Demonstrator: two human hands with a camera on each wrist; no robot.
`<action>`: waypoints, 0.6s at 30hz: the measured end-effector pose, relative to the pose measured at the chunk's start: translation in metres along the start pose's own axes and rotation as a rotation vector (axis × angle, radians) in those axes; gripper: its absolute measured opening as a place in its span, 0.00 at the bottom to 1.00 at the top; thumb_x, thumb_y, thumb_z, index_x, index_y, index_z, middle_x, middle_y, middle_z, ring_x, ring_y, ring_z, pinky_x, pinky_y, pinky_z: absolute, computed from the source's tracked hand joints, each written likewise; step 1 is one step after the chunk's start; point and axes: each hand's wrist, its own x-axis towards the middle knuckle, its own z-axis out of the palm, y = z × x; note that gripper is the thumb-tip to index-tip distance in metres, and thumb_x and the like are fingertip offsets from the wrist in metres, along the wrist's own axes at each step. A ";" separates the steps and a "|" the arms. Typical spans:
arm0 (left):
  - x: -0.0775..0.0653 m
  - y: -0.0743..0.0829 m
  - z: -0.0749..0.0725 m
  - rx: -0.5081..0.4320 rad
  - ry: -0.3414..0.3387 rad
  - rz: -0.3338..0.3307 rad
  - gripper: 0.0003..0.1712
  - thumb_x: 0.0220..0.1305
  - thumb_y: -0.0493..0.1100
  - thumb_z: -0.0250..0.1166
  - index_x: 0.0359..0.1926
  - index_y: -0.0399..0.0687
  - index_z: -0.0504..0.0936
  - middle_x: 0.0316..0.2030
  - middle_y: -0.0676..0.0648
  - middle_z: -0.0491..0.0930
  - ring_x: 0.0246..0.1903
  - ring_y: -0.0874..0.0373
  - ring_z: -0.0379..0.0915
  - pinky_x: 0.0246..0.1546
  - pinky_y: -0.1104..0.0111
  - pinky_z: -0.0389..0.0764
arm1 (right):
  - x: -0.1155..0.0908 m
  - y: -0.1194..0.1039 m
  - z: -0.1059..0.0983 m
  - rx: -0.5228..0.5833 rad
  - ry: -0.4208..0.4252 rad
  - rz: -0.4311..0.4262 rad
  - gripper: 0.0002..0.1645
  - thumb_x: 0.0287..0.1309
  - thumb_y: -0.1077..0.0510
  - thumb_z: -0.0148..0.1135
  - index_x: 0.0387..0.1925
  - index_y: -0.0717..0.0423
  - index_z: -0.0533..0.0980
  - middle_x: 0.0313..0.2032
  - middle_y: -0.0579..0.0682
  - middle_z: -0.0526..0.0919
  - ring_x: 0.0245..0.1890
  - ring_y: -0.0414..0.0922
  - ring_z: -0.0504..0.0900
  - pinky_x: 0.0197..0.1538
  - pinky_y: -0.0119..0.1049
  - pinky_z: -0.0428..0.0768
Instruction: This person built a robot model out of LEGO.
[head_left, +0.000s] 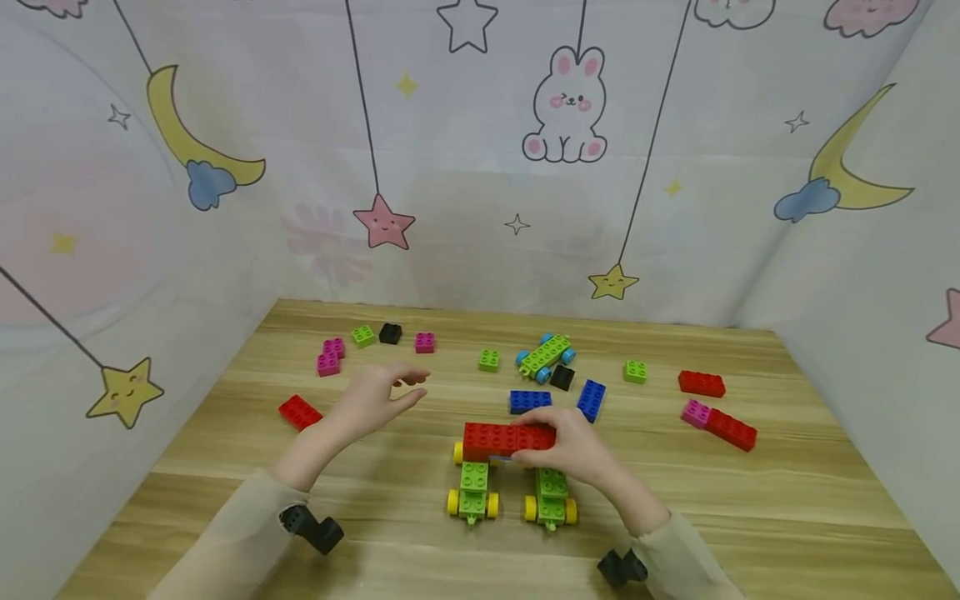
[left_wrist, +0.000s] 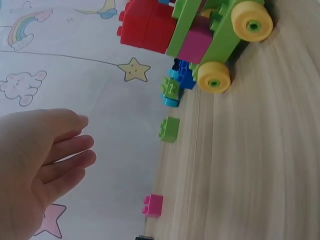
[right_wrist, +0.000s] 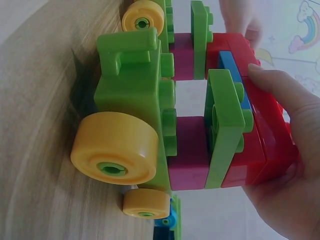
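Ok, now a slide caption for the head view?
Right hand gripping red bricks atop a yellow-wheeled build, left hand hovering empty, loose bricks scattered across the wood-grain table.

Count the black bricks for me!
2. One black brick is at the back left, between a green brick and a pink brick; the other is by the green car. Others may be hidden.

no text, label, brand, number or sign can be read on anything in these views.
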 end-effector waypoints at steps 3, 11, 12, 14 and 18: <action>0.002 -0.010 -0.007 0.004 0.024 -0.011 0.15 0.62 0.35 0.67 0.50 0.35 0.83 0.45 0.39 0.85 0.43 0.45 0.81 0.45 0.54 0.83 | 0.000 0.001 0.000 0.002 -0.002 0.007 0.23 0.52 0.49 0.74 0.48 0.53 0.82 0.45 0.50 0.85 0.40 0.41 0.80 0.40 0.31 0.79; 0.005 -0.032 -0.023 0.114 0.023 -0.082 0.21 0.61 0.36 0.68 0.55 0.34 0.80 0.51 0.36 0.82 0.48 0.41 0.80 0.48 0.50 0.82 | -0.001 0.002 0.001 0.011 -0.004 0.004 0.24 0.52 0.48 0.74 0.49 0.53 0.83 0.45 0.51 0.86 0.40 0.40 0.80 0.40 0.30 0.79; 0.005 -0.034 -0.025 0.127 0.016 -0.089 0.22 0.61 0.36 0.68 0.55 0.34 0.79 0.51 0.36 0.82 0.49 0.41 0.80 0.48 0.50 0.81 | -0.001 0.002 0.001 0.014 -0.005 0.002 0.24 0.52 0.48 0.74 0.49 0.53 0.83 0.45 0.51 0.86 0.39 0.40 0.80 0.39 0.30 0.79; 0.003 -0.037 -0.029 0.149 0.007 -0.094 0.23 0.60 0.36 0.69 0.56 0.33 0.79 0.52 0.36 0.82 0.49 0.40 0.80 0.49 0.49 0.81 | -0.001 0.002 0.001 0.016 -0.003 -0.002 0.23 0.52 0.48 0.74 0.49 0.53 0.83 0.45 0.50 0.86 0.39 0.40 0.80 0.39 0.30 0.79; -0.001 -0.043 -0.038 0.172 0.011 -0.091 0.23 0.59 0.35 0.69 0.56 0.32 0.79 0.52 0.33 0.81 0.47 0.39 0.80 0.48 0.48 0.81 | 0.000 0.002 0.001 0.021 0.003 -0.008 0.23 0.51 0.49 0.74 0.49 0.53 0.83 0.45 0.50 0.86 0.39 0.40 0.80 0.39 0.30 0.79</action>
